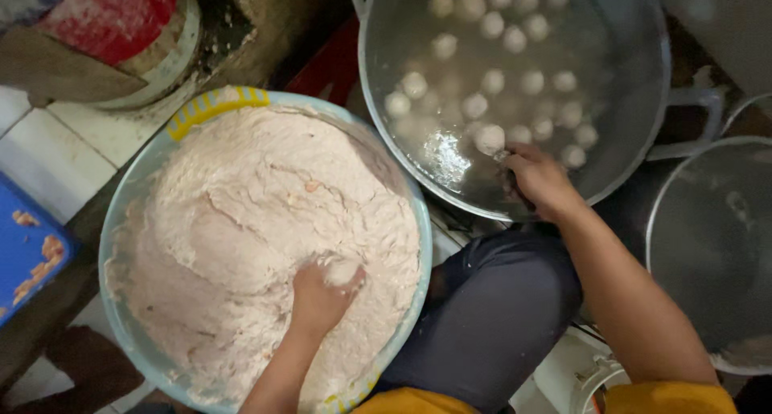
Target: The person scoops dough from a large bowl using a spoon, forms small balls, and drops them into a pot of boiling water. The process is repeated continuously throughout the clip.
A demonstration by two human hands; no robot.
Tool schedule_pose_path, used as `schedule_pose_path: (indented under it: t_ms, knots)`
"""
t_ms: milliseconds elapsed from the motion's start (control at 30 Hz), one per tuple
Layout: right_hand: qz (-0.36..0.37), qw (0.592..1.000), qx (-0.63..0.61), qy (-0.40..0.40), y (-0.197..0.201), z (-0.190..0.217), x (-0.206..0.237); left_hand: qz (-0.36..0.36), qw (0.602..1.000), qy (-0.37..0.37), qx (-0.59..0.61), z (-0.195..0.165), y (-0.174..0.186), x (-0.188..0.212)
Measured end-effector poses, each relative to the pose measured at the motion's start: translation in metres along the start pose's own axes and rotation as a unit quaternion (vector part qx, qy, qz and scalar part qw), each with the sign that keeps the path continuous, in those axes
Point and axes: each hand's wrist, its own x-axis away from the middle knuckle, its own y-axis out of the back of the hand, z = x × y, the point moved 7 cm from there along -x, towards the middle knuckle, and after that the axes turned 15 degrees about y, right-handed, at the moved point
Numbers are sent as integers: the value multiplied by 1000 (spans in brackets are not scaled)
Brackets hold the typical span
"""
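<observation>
Fingers of left hand (320, 295) curled into pale pink paste (257, 237), squeezing lump that bulges up between thumb and forefinger. Paste fills wide light-blue basin (121, 221), heaped around and beyond fingertips. Right hand (540, 181) at near rim of large metal pot (643, 108), fingers bent together over rim, tips at water; whether pinching anything, cannot tell. Pale round balls (490, 80) float in water just beyond right fingertips, nearest ball touching or just beside them. Second metal pot (708, 245) outside right wrist.

White tiled floor (56, 169), blue tray (24, 257) at left, dim corners.
</observation>
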Motion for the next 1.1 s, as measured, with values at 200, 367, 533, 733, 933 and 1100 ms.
schedule_pose_path:
  t_ms: [200, 367, 533, 733, 933, 1100]
  knots:
    - [-39, 888, 399, 226, 19, 26, 5, -99, 923, -363, -78, -50, -13, 0]
    - [-86, 901, 369, 210, 39, 33, 17, -66, 974, -216, -11, -65, -34, -19]
    - [-134, 916, 271, 262, 53, 56, 38, 58, 992, -23, 106, -61, -41, -31]
    - [-78, 968, 180, 154, 20, 49, 75, 25, 996, -54, 71, -79, -49, -28]
    - [181, 974, -93, 103, -68, 49, 111, -35, 986, -59, 154, -99, -35, -11]
    - [201, 964, -16, 175, -93, 68, 130, -35, 984, -51, 169, -100, -37, -10]
